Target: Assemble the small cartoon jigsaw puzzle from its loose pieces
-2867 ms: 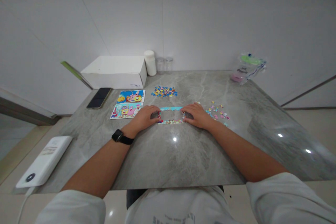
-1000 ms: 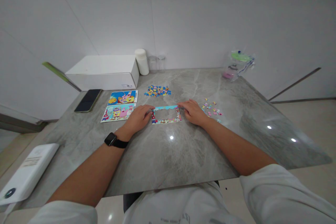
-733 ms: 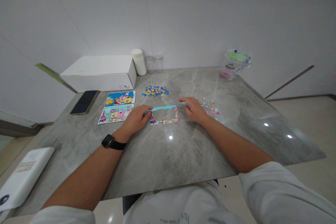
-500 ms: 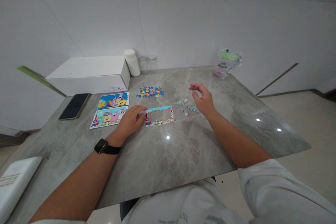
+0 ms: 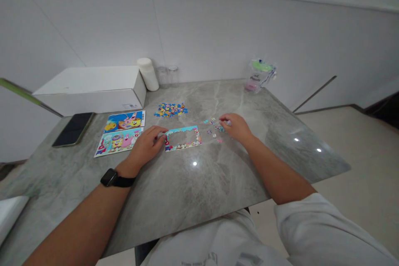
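A jigsaw puzzle's picture border (image 5: 183, 146) lies flat on the table, its middle showing bare tabletop. My left hand (image 5: 146, 145) rests at the border's left edge with fingers stretched out. To the right of the border are several loose puzzle pieces (image 5: 214, 135), pink, white and light blue. My right hand (image 5: 237, 128) is down over them, thumb and forefinger drawn together at the far side of this group. What sits between those fingertips is too small to make out. Farther back is a pile of blue and yellow puzzle pieces (image 5: 171, 110).
Two cartoon picture sheets (image 5: 124, 120) lie left of the border, partly under my left hand. Beyond are a phone (image 5: 73, 129), a white box (image 5: 90, 81), a white bottle (image 5: 148, 75) and two glasses (image 5: 167, 75). A plastic bag with a green-topped item (image 5: 261, 75) stands back right.
My right hand has come down onto the loose pieces and its fingers have closed together. My left hand stays at the border. The whole view has shifted slightly.
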Available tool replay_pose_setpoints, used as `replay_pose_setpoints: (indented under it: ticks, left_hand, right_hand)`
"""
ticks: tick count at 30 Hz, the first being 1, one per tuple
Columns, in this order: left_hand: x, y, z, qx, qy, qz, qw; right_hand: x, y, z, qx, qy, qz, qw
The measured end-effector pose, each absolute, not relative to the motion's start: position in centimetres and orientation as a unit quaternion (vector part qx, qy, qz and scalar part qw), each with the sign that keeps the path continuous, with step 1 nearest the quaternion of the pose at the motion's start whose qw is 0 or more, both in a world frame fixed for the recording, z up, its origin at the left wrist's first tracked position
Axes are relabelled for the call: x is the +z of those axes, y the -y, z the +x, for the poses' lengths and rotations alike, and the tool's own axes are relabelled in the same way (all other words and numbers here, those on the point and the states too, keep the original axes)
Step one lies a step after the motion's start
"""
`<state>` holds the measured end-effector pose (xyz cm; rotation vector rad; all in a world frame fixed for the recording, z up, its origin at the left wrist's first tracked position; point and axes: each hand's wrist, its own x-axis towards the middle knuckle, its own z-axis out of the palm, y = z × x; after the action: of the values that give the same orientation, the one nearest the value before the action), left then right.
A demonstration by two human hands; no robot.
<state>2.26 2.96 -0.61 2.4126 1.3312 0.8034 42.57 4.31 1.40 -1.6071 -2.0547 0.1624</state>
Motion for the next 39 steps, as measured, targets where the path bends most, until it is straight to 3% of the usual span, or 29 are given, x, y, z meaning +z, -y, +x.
replay_pose_setpoints:
  ticks: [5,24,33,39]
  left_hand:
    - [-0.4,-2.9,2.3,0.281,-0.461,0.832,0.131]
    - [-0.8,-3.1,2.0,0.281,-0.460,0.832,0.132]
    - [-1.1,-3.3,2.0,0.294,-0.461,0.826,0.137]
    - [-1.1,-3.3,2.0,0.294,-0.462,0.826,0.132]
  right_hand:
    - [-1.1,-4.0,40.7,0.038,0.810,-0.562,0.164]
    - [-0.8,-6.0,48.4,-0.031,0.704,-0.691,0.162]
    - [-1.7,-5.5,44.1,-0.005,0.810,-0.568,0.145]
    - [-2.0,-6.0,42.7,-0.019,0.819,-0.562,0.114]
